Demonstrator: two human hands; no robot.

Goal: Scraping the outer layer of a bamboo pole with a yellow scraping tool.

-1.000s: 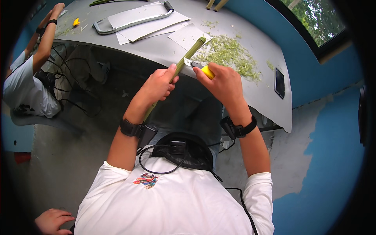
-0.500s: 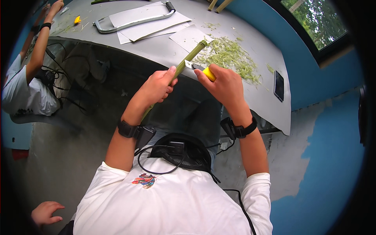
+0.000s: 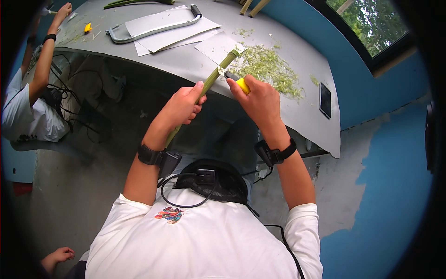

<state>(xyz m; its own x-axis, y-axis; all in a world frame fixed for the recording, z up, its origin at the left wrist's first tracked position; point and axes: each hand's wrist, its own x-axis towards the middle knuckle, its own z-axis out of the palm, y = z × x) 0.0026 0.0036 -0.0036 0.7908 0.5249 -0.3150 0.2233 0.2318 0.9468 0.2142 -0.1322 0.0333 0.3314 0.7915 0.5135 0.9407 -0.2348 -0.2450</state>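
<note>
The left hand (image 3: 184, 104) is closed around a green stalk (image 3: 215, 76) slanting up over the edge of the grey table (image 3: 186, 56). A yellow-handled knife (image 3: 242, 85) sits blade against stalk, clasped in the right hand (image 3: 261, 100). Rightward lie green shavings (image 3: 274, 69), then a phone (image 3: 325, 100).

A knife (image 3: 242, 85) is sitting right of a stalk (image 3: 213, 78). On the table (image 3: 316, 122), shavings (image 3: 269, 67) are lying between a phone (image 3: 325, 100), right, and a saw (image 3: 158, 32) on paper (image 3: 169, 39), left.

The left hand (image 3: 183, 104) hides part of the green stalk (image 3: 213, 80).
</note>
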